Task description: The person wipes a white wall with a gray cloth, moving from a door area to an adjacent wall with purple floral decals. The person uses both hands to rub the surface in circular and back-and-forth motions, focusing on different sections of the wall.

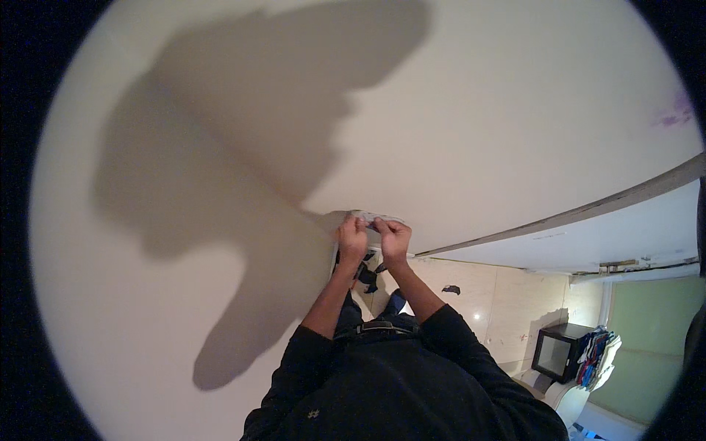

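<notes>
Both my hands are raised side by side in front of a cream wall [478,132], close to its corner. Between and just beyond them sits a small, pale grey-white flat piece [365,216], too small to name. My left hand [352,239] is closed, thumb and fingers pinched together at the near side of this piece. A short gap to the right, my right hand [395,238] is closed in a similar pinch at its other part. Whether the piece is fixed to the wall or held free of it cannot be seen.
Dark items lie on the tiled floor [478,294] by my feet, with a small dark object [451,290] farther right. A black box-shaped appliance [557,354] stands beside stacked clothes [597,359] and a white chair [570,403]. A door [588,228] extends to the right.
</notes>
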The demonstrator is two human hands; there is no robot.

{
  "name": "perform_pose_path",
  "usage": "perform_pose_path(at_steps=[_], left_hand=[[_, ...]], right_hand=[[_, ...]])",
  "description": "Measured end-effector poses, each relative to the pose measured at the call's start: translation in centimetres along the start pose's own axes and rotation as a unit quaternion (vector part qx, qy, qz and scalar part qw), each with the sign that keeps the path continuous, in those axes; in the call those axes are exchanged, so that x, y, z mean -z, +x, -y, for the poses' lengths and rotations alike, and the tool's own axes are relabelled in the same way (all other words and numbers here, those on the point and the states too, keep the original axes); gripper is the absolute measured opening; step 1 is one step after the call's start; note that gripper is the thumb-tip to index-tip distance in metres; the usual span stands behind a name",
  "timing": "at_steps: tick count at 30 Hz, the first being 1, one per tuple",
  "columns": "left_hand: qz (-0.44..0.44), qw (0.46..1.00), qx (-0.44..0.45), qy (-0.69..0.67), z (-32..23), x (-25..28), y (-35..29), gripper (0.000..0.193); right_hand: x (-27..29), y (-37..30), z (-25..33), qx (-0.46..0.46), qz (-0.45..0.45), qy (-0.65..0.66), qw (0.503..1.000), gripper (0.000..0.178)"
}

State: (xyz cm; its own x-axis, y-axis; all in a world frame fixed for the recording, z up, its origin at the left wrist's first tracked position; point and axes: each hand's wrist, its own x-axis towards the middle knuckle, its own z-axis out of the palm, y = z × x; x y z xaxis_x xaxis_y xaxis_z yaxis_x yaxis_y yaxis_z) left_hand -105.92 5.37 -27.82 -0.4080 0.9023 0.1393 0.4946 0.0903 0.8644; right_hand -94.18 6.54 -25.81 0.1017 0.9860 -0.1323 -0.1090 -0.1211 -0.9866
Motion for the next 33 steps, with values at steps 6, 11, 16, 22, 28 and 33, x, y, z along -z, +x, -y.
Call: perform_pose_path(at_steps=[6,11,16,22,28,33], left_hand=[[0.043,0.998,-0.029,-0.021,-6.2,0.0,-0.6,0.024],[-0.031,0.996,-0.008,-0.087,-12.0,8.1,2.5,0.026],[-0.072,0.996,0.050,-0.011,0.5,5.7,3.4,0.024],[-0.036,0.999,0.030,0.023,2.8,1.5,1.9,0.024],[-0.142,0.988,0.039,-0.044,-8.1,12.2,5.1,0.023],[-0.209,0.974,0.055,0.074,0.4,11.1,6.2,0.020]], right_hand=[[2.1,-0.7,4.1,0.078,-0.067,0.010,0.995,0.023],[-4.3,-1.5,10.3,0.103,-0.025,0.021,0.994,0.023],[-8.3,-0.3,1.0,0.047,0.040,-0.007,0.998,0.020],[-3.3,0.2,-2.8,0.043,-0.014,-0.204,0.978,0.024],[-12.1,-2.3,8.5,0.125,0.015,0.003,0.992,0.028],[-15.7,-1.8,4.5,0.050,0.102,-0.021,0.993,0.029]])
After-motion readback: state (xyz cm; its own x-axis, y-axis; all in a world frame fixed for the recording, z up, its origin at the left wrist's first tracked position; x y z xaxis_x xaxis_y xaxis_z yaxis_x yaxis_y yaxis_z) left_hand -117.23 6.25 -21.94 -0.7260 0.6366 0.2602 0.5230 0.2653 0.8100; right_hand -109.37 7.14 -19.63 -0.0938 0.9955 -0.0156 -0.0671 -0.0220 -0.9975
